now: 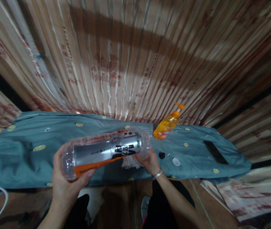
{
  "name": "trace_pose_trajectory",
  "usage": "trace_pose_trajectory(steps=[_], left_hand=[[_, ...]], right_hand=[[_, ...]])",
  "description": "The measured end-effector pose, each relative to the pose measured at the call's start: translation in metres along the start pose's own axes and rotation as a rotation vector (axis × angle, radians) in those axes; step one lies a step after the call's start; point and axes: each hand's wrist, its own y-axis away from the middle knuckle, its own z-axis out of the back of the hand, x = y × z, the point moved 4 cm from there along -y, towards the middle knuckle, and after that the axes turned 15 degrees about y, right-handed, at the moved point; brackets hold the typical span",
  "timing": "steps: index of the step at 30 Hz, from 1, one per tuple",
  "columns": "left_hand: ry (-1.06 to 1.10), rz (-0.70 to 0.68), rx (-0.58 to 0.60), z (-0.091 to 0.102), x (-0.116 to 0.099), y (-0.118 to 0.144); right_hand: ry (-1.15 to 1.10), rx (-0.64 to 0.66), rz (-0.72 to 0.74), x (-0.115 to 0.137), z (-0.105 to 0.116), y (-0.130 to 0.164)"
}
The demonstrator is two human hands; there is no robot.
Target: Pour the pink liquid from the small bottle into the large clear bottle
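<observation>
A large clear plastic bottle with a silver and orange label lies sideways across the view, raised over the blue-green cloth. My left hand is wrapped round its base end, thumb along the underside. At the other end, my right hand grips the bottle near its neck; part of its fingers is hidden behind the plastic. Beneath the bottle, close to my right fingers, is a crumpled white tissue; whether the fingers touch it I cannot tell. A small black cap and a white round piece lie right of that hand.
An orange pump bottle stands on the blue-green cloth near the curtain. A black phone lies at the right. A white cable loops at the lower left, and my legs and shoes are below the front edge.
</observation>
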Motion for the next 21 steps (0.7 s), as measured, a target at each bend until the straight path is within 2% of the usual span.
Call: trace_pose_trajectory(steps=[6, 11, 17, 21], left_hand=[[0.041, 0.047, 0.002, -0.0014, 0.0000, -0.0007], [0.086, 0.086, -0.059, -0.0015, 0.0020, -0.0022], [0.101, 0.080, -0.075, -0.0020, 0.0000, -0.0022], [0.111, 0.124, -0.049, 0.0006, 0.0090, -0.0007]], right_hand=[[0.005, -0.004, 0.006, -0.0034, -0.0011, 0.0005], [0.000, -0.018, 0.012, -0.0012, -0.0007, 0.0004], [-0.005, -0.015, -0.018, 0.0010, 0.0008, 0.0000], [0.001, -0.013, -0.012, -0.0019, -0.0003, 0.0000]])
